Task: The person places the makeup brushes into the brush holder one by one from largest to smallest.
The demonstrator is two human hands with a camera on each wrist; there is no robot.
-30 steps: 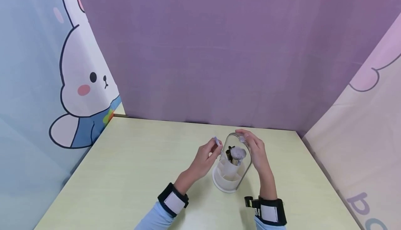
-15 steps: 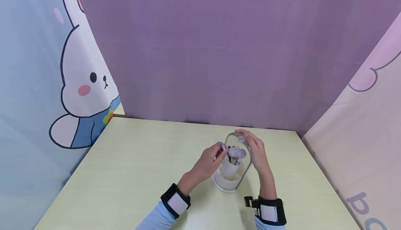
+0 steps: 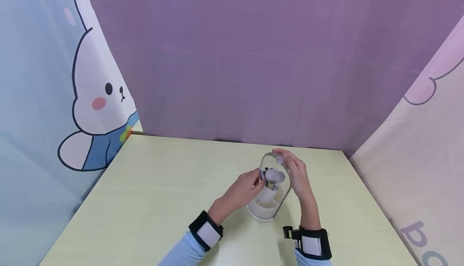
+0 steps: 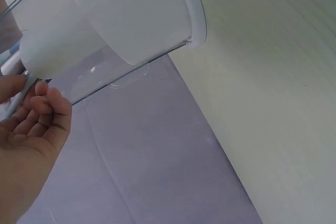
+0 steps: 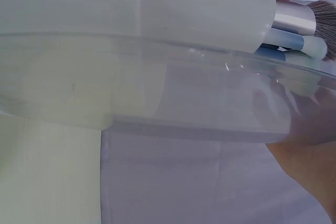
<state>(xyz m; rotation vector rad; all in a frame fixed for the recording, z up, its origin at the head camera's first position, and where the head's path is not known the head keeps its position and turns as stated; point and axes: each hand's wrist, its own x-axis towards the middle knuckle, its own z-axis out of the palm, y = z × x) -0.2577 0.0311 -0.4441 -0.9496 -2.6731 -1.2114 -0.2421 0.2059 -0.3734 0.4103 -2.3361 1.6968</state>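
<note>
A white makeup brush holder (image 3: 260, 213) with a clear domed cover (image 3: 288, 193) stands upright on the table. Several makeup brushes (image 3: 274, 176) sit bristles up in its raised white cup (image 3: 266, 194); the right wrist view shows a fluffy grey brush (image 5: 325, 22) beside smaller blue-handled ones. My left hand (image 3: 243, 188) pinches a slim pale-blue makeup brush (image 3: 262, 174) between thumb and fingers, close by the cup's brushes. Most of that brush is hidden by the fingers. At the top right of the cover, my right hand (image 3: 298, 175) grips its edge.
The pale table (image 3: 156, 193) extends around the holder on all sides. A purple curtain (image 3: 232, 64) hangs behind its back edge. Printed cloths flank it, one with a rabbit (image 3: 101, 85) on the left. Both wrists wear black straps.
My left hand has moved right and slightly down with the pinched brush, from outside the holder's left side to the brushes in the cup. The right hand stays on the cover.
</note>
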